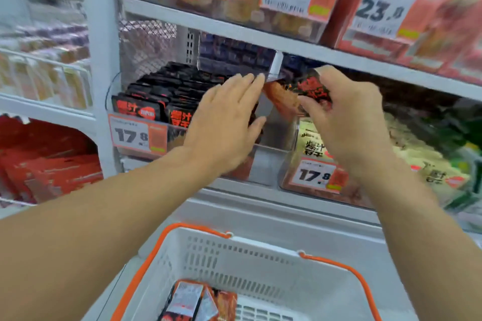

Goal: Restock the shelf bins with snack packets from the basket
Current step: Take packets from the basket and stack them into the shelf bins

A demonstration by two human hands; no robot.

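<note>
My right hand (347, 122) has its fingers (311, 104) curled, pinching a black-and-red snack packet (307, 91) by its upper part; the packet hangs tilted above the gap between two clear shelf bins. My left hand (224, 122) is flat, fingers straight and close together, thumb spread out to the side, its fingertips reaching up to the clear divider (273, 70) that stands between the bins. I cannot tell whether those fingertips actually touch the divider or the packet, as the frame is blurred there.

Under and behind my left hand sits the left bin (146, 133), holding rows of upright black packets (156, 101) with red lettering, and carrying a price tag (137, 135) reading 17.8 on its front. The part of this bin nearest the divider shows bare clear plastic. Just beside it on the right, the right bin (300, 159) holds pale packets with dark lettering and bears its own 17.8 tag (314, 174).

Above, the upper shelf (260, 36) carries tags marked 12.8, 18.8 and 23.8 in front of reddish packs.

Below my forearms, the white basket (260, 263) with orange handles (339, 266) rests against the shelf base. In its bottom lie more snack packets (198, 300), black and red with white labels, heaped together at the near left side.
</note>
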